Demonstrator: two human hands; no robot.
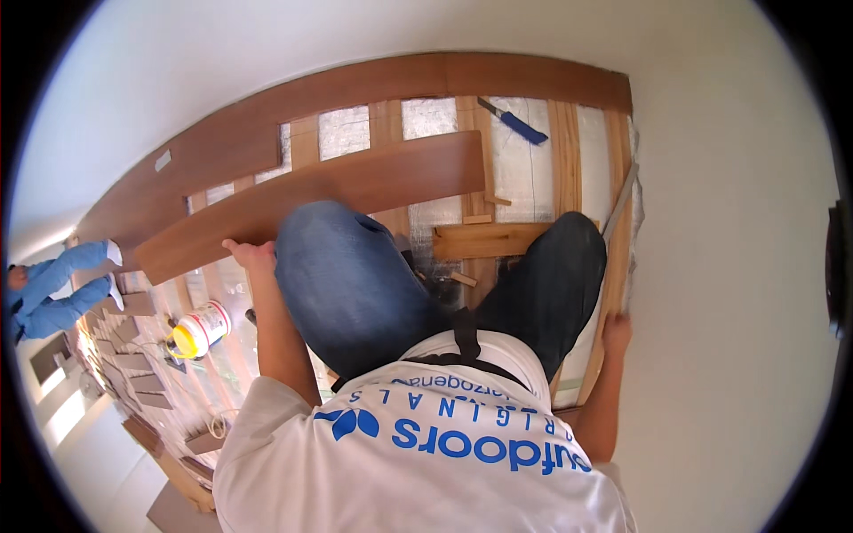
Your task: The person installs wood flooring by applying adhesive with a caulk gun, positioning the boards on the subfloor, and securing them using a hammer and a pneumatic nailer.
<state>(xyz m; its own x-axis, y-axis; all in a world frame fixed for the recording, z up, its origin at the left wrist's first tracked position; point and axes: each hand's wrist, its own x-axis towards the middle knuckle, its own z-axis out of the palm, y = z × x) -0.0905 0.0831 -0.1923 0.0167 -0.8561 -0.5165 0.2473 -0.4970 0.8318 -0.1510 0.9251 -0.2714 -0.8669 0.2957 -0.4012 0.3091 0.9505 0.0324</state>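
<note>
A long reddish-brown floorboard (391, 174) lies slanting across the battens in front of my knees. My left hand (253, 255) holds its near edge, close to my left knee, with a finger showing against the wood. At the right wall, my right hand (617, 333) is closed beside the outermost wooden batten (615, 266); whatever its fingers hold is hidden. Between my knees rests a short lighter board (489, 240). Small wood blocks (477, 218) lie around it. A blue-handled hand saw (522, 129) sits beyond the floorboard, on the silvery foil.
Fitted boards (355, 86) run along the far wall. A thin grey bar (621, 200) leans along the right batten. To the left stands a white bucket (206, 324) with yellow on it, near scattered board pieces (133, 361). Another person in blue trousers (67, 293) is at far left.
</note>
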